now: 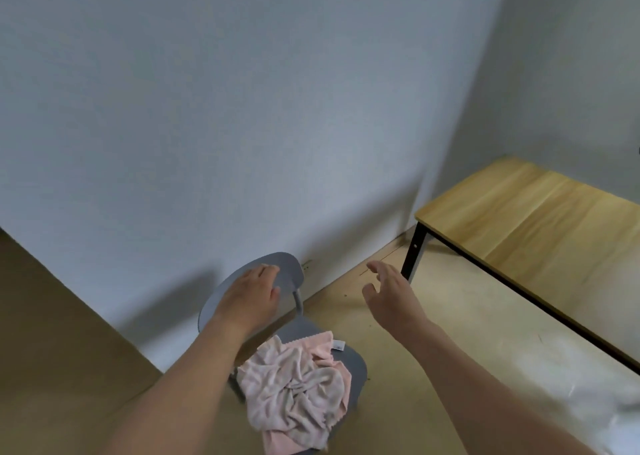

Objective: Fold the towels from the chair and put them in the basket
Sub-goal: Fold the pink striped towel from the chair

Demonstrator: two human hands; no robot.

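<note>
Left hand [251, 293] lies flat; right hand [389, 290] open, raised.

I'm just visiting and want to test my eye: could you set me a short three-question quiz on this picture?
1. True or false: the towels lie neatly folded on the chair.
2. What does the left hand rest on: (a) the chair's backrest, (b) the towels, (c) the table?
3. Is the right hand holding anything?

Key: 1 false, they are crumpled. 2 (a). 3 No, it is open in the air.
</note>
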